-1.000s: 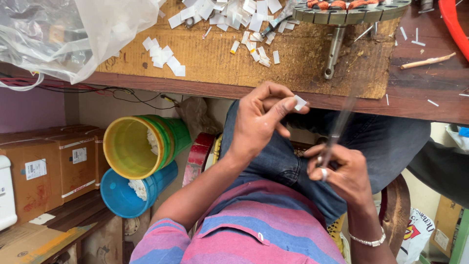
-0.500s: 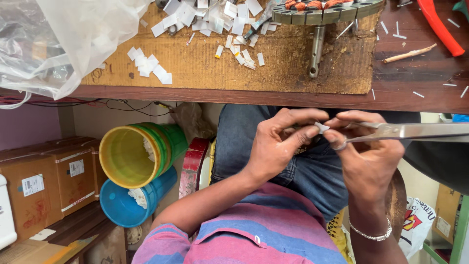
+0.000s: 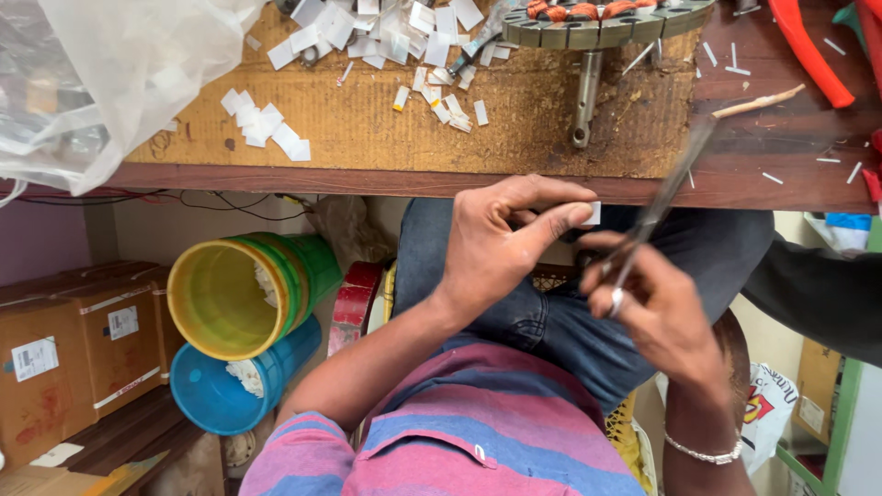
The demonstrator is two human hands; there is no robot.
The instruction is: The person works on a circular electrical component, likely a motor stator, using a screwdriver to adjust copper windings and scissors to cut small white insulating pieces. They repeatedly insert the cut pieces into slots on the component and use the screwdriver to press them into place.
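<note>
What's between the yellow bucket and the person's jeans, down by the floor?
A red roll stands between the yellow bucket and the jeans, in the head view.

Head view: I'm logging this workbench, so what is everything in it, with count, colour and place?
white paper slips: many, white, scattered on the bench top
bench: one, brown wood, across the top
plastic bag: one, clear, top left
round metal part: one, grey with orange windings, top centre
wooden stick: one, tan, bench right
buckets: several, nested, yellow, green and blue, under the bench
cardboard boxes: two, brown, lower left
small white slip: one, pinched in the left hand
scissors: one, metal, blurred, in the right hand
</note>
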